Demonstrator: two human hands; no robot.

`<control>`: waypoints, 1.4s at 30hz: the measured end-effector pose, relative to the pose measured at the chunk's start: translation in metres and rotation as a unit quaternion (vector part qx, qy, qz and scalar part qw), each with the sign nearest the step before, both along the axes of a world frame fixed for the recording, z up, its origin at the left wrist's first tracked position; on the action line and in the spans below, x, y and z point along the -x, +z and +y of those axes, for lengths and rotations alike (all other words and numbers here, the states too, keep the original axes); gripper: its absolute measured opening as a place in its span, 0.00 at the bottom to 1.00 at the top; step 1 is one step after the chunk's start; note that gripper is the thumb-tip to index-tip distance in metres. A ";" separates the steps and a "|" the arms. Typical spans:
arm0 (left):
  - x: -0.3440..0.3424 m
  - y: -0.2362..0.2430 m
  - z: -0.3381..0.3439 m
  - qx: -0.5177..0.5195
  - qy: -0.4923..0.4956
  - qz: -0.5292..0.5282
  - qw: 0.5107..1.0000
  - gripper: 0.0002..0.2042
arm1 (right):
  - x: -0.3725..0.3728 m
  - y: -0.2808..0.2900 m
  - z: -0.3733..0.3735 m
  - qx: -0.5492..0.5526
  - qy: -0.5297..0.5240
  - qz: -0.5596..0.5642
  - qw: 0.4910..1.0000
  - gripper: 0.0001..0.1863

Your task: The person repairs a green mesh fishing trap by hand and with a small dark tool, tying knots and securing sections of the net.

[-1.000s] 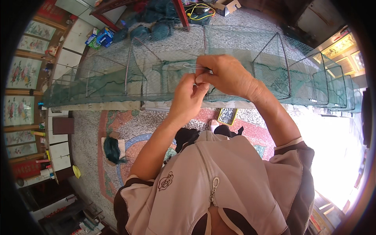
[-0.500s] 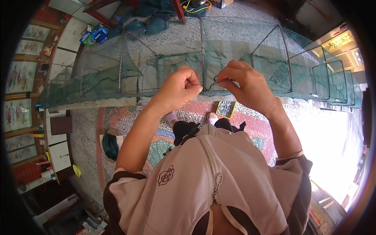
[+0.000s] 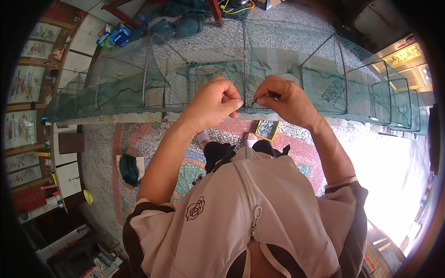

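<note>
A long green mesh net cage [image 3: 125,88] on metal frames stretches crosswise in front of me over a pale support. My left hand [image 3: 212,104] is closed in a pinch just left of a middle frame bar [image 3: 244,69]; what is in its fingertips is too small to make out. My right hand [image 3: 286,103] is closed just right of that bar, pinching a small dark thing [image 3: 255,100] at the mesh, too small to name. The two hands are a short gap apart.
A yellow tray of small silvery pieces [image 3: 267,129] lies on the floor by my feet. Dark green netting [image 3: 130,169] lies at left. Behind the cage are blue boxes [image 3: 120,34], more netting and a yellow cord [image 3: 236,8]. Cabinets [image 3: 69,162] line the left wall.
A second ago my hands were together higher up with a pale loop between them. They have since moved apart and down to either side of the bar.
</note>
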State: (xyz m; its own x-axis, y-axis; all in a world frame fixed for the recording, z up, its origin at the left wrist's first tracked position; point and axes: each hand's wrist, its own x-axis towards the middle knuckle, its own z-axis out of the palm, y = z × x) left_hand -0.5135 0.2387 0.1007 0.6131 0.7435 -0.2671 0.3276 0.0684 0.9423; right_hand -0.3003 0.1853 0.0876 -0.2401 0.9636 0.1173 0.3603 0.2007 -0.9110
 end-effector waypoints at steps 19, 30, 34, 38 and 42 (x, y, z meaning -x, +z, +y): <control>0.028 -0.002 0.008 0.242 0.066 -0.245 0.936 0.10 | 0.041 0.002 -0.002 -0.160 -0.050 -0.076 0.983 0.11; 0.008 0.009 -0.030 -0.347 -0.063 -0.083 0.932 0.19 | 0.063 0.075 -0.013 -0.264 0.079 0.221 0.936 0.07; 0.012 0.031 -0.052 -0.307 -0.060 0.040 0.949 0.07 | 0.022 0.104 0.000 -0.290 0.000 0.348 0.892 0.12; 0.010 0.023 -0.050 -0.245 -0.018 -0.099 0.964 0.06 | -0.046 0.127 -0.013 -0.173 0.031 0.533 0.828 0.13; 0.012 0.015 -0.042 -0.214 0.015 -0.113 0.970 0.07 | -0.085 0.135 -0.014 -0.175 -0.029 0.601 0.780 0.14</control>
